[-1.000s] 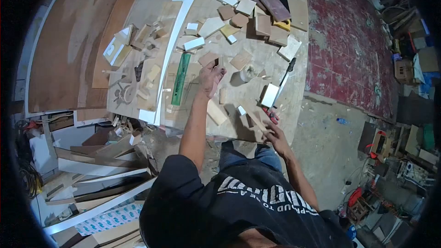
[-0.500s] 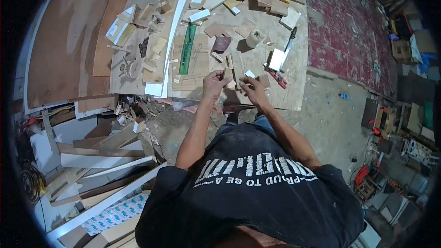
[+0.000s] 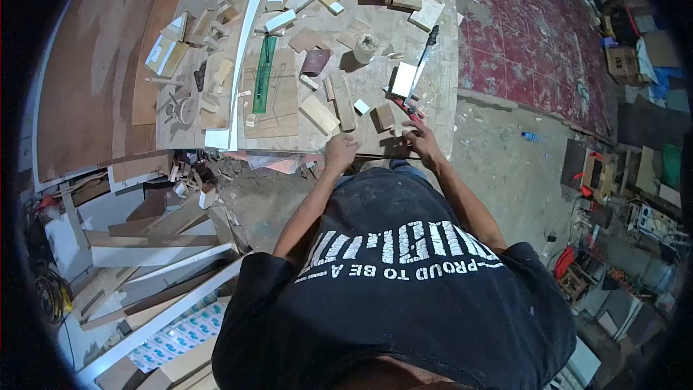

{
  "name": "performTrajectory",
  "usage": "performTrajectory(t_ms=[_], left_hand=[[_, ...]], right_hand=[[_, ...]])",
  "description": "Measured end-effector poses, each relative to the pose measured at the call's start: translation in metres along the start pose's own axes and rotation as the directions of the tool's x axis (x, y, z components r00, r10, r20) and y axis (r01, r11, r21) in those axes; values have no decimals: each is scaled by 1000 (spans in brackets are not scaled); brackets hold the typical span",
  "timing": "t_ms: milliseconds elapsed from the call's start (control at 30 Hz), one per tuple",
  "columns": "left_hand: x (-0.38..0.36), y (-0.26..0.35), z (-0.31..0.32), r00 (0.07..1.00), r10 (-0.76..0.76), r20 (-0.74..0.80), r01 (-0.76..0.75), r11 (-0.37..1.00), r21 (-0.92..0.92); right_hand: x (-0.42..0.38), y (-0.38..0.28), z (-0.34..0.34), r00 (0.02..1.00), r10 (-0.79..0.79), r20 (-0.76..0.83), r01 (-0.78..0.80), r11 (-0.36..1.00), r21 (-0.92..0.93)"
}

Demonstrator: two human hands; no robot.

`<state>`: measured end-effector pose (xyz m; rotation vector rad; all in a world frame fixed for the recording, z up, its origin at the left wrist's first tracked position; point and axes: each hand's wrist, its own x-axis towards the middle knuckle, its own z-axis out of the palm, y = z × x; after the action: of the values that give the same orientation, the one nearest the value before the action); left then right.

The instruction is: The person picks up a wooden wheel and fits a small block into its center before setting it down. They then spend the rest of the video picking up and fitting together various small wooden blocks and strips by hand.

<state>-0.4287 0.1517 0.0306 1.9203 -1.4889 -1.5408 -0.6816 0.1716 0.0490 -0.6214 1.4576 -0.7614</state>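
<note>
Left fingers [image 3: 345, 138] curled and right fingers [image 3: 413, 130] partly open at one wooden tabletop's [image 3: 271, 143] near edge.
One pale block [image 3: 319, 115] lay just beyond the left, slanting far-left to near-right; one red-handled tool [image 3: 412, 111] lay beside the right. Any hold was unclear. Grey floor [image 3: 505, 144] spread rightward.

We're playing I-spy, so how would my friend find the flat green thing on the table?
Start at the big pale wooden table. Find the long white strip running across it; just right of that lies a narrow, straight green strip. It's the only green thing on the table, unlike the pale wooden pieces.
</note>
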Motion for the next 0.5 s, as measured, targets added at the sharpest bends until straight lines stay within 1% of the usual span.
performTrajectory(t_ms=[33,67,133,167,233,267,300,333,367,400,433,467,500], left_hand=[[2,1,2,986,64,-157,-37,985,170],[6,3,5,985,56,-166,-27,985,172],[4,24,6,936,180,-303,-78,944,320],[6,31,6,937,172,-305,-70,945,320],[18,39,11,950,112,-292,-34,965,259],[25,42,15,949,107,-296,-30,967,255],[31,45,19,938,148,-315,-67,965,255],[34,45,22,925,188,-331,-103,961,258],[34,44,28,925,184,-331,-99,961,257],[28,58,31,933,272,-237,-184,924,335],[20,74,33,926,352,-136,-273,874,402],[9,95,32,938,344,-42,-294,855,428],[10,97,39,939,341,-41,-292,857,425]], right_hand=[[4,0,-7,1000,4,12,-4,1000,-1],[10,-1,-11,1000,1,-18,-1,1000,-1],[22,0,-15,999,11,-51,-10,999,34],[27,0,-17,999,17,-46,-16,999,33],[38,1,-20,1000,13,8,-13,998,-54],[46,6,-20,1000,-21,8,22,997,-77],[52,10,-22,1000,-19,12,20,997,-80],[56,16,-23,995,-93,39,98,982,-161],[60,22,-25,984,-165,72,177,955,-237],[68,33,-29,981,-160,111,187,936,-299],[68,34,-31,981,-157,112,185,936,-301],[66,33,-32,974,-170,147,212,916,-341],[61,32,-33,967,-180,182,238,894,-381]])
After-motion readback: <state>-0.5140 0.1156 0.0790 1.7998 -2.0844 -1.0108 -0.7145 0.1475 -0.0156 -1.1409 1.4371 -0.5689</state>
